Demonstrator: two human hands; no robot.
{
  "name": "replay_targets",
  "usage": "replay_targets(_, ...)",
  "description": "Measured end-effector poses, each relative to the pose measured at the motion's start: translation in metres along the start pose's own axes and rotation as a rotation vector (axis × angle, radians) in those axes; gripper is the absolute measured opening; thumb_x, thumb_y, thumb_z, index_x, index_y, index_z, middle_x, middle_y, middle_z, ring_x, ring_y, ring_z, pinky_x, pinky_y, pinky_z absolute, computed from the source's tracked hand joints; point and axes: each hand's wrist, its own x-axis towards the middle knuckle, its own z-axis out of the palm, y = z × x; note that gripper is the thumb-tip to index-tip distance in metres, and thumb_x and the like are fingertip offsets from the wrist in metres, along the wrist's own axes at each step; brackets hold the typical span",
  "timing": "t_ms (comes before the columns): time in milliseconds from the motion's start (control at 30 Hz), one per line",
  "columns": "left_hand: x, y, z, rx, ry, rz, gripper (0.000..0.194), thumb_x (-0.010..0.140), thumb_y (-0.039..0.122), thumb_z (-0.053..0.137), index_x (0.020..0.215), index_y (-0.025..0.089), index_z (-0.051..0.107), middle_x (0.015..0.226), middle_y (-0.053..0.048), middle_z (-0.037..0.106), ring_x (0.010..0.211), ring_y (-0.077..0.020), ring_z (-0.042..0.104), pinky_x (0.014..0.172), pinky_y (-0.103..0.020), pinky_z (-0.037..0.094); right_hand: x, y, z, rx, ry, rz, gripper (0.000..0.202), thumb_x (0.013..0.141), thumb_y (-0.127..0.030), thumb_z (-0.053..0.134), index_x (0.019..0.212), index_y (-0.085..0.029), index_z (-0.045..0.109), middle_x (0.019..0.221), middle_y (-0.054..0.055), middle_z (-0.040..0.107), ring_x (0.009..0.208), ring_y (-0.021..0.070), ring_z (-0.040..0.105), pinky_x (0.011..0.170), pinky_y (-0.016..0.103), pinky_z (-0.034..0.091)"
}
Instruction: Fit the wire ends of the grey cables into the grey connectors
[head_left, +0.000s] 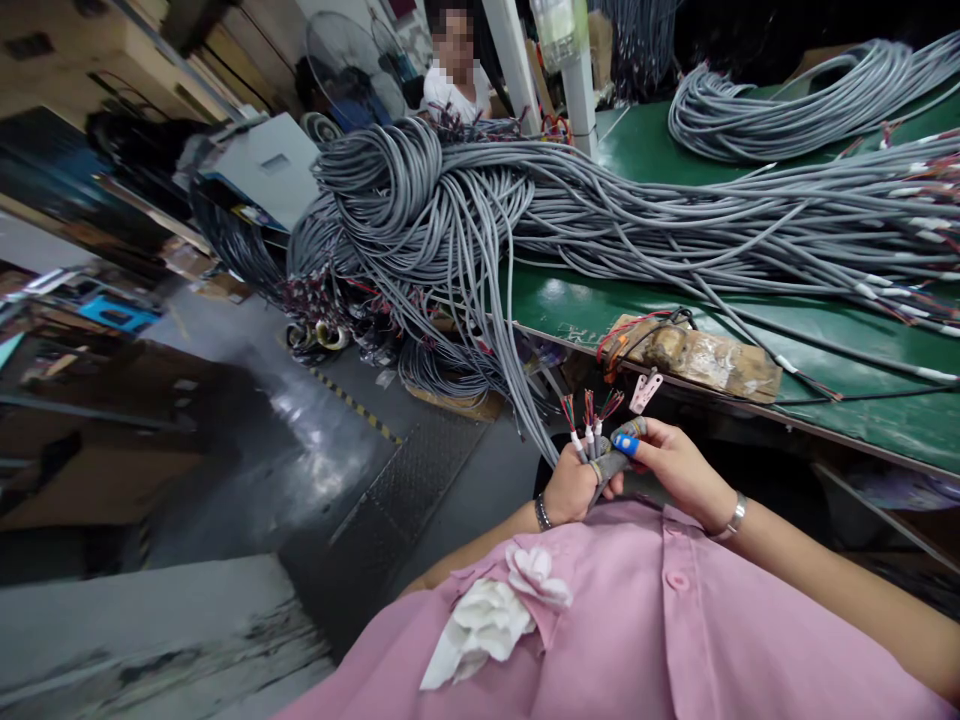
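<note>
Close to my body, my left hand (571, 490) is closed around several grey cables (589, 442). Their ends point up out of the fist, with white bands and fanned-out coloured wires (589, 408). My right hand (679, 468) meets it from the right, thumb and fingers pressed together beside my left thumb. Blue tape (627, 444) wraps the right thumb, and grey covers sit on some fingertips. Whatever the right fingers pinch is hidden. Just beyond them, a pale pink clip (646, 392) sticks up at the table edge.
A green table (555, 300) carries a large heap of grey cables (600, 200) and another coil (787, 105). A taped wooden block (697, 358) with red and black wires lies at its front edge. Across the table is a person (457, 85). A fan (345, 65) stands behind.
</note>
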Motion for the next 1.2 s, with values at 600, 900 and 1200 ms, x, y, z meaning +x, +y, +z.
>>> replay_targets(600, -0.005, 0.000, 0.001, -0.045, 0.139, 0.127, 0.036, 0.075, 0.044, 0.067, 0.059, 0.012, 0.061, 0.049, -0.001, 0.057, 0.039, -0.0079, 0.046, 0.041, -0.020, 0.034, 0.006, 0.021, -0.007, -0.013, 0.181, -0.009, 0.031, 0.070, -0.043, 0.073, 0.074, -0.018, 0.057, 0.060, -0.004, 0.054, 0.053, 0.0089, 0.041, 0.053, 0.025, 0.030)
replay_targets(900, -0.004, 0.000, 0.001, -0.065, 0.170, 0.127, 0.035, 0.075, 0.041, 0.067, 0.055, 0.012, 0.059, 0.046, -0.001, 0.055, 0.038, -0.0078, 0.046, 0.040, -0.020, 0.034, 0.001, 0.015, -0.007, -0.052, 0.142, 0.004, 0.029, 0.071, -0.041, 0.073, 0.072, -0.018, 0.055, 0.060, -0.005, 0.051, 0.055, 0.0089, 0.040, 0.055, 0.025, 0.031)
replay_targets(1200, -0.002, -0.003, 0.003, -0.055, 0.150, 0.101, 0.030, 0.075, 0.039, 0.068, 0.063, 0.013, 0.061, 0.048, 0.000, 0.057, 0.039, -0.0082, 0.046, 0.040, -0.020, 0.035, 0.005, 0.018, -0.010, -0.082, 0.170, -0.014, 0.021, 0.074, -0.036, 0.068, 0.076, -0.017, 0.059, 0.064, -0.003, 0.055, 0.056, 0.0094, 0.043, 0.055, 0.025, 0.033)
